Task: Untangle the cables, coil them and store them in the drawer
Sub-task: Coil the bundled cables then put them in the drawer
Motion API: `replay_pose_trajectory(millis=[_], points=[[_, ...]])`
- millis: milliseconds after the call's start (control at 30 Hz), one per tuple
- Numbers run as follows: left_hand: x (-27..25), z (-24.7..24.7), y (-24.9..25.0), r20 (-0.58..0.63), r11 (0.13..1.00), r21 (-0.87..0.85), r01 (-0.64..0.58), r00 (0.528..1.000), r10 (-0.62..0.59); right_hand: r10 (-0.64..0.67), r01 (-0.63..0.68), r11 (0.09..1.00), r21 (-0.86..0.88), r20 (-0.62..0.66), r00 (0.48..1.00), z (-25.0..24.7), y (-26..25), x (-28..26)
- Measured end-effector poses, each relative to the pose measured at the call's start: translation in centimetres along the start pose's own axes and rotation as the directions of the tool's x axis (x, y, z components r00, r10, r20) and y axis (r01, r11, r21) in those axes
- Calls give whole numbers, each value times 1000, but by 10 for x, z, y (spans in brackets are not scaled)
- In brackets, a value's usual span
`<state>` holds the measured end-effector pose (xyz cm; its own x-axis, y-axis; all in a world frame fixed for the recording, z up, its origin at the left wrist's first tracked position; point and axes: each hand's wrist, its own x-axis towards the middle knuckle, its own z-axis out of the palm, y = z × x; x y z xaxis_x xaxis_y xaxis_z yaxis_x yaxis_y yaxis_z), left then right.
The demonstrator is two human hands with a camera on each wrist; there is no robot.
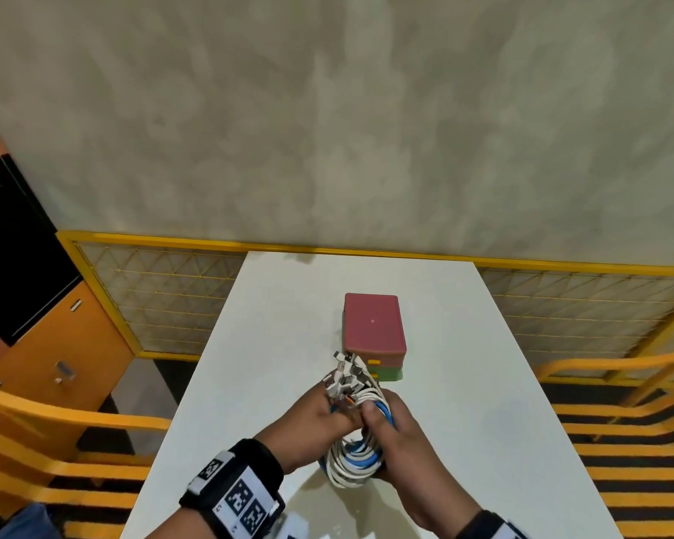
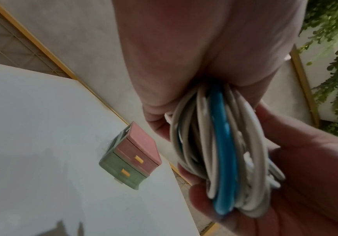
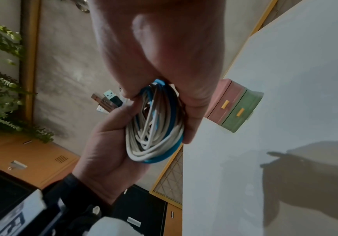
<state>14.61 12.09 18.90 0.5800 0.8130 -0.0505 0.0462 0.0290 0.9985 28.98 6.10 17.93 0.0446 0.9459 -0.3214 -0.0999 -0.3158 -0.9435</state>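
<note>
Both hands hold the coil of cables [image 1: 357,457] above the near part of the white counter [image 1: 250,363]: the left hand [image 1: 320,412] grips the plug ends, the right hand [image 1: 395,429] has its fingers [image 3: 192,126] curled round the loops. To stow it well, I'd keep the loops pinched and free one hand for a drawer. The small drawer box [image 1: 374,334] sits just beyond, both drawers shut. Yellow railing [image 1: 152,240] and orange lockers [image 1: 55,344] stand behind and to the left.

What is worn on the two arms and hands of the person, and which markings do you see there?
Both hands are bare: no gloves, no rings visible. The left hand has a wide black wrist band with white panels printed with black square code markers. The right hand has a similar black band, mostly cut off by the frame edge.
</note>
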Motion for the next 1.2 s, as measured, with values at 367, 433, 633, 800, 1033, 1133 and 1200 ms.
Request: replay_pose_trajectory(millis=[367, 433, 633, 800, 1033, 1133, 1200], points=[[25, 5, -31, -146, 969, -229, 87, 982, -123, 249, -293, 926, 240, 196, 948, -21, -1, 28], [28, 3, -34, -220, 958, -270, 95, 963, -157, 294, -386, 848, 362, 283, 913, -28, -3, 41], [29, -20, -43, -324, 868, -486, 98, 903, -284, 480, -469, 820, 329, 54, 876, -51, 16, 104], [8, -35, -51, -425, 853, -518, 71, 844, -328, 548, -513, 813, 275, -64, 834, -58, 34, 157], [-22, -70, -52, -407, 861, -487, 147, 834, -373, 511, -391, 818, 422, -221, 830, -46, 39, 190], [-28, -80, -54, -377, 879, -437, 193, 848, -373, 489, -340, 824, 452, -266, 831, -40, 40, 192], [-29, -83, -54, -363, 887, -415, 204, 856, -367, 471, -312, 829, 463, -279, 837, -39, 39, 192]])
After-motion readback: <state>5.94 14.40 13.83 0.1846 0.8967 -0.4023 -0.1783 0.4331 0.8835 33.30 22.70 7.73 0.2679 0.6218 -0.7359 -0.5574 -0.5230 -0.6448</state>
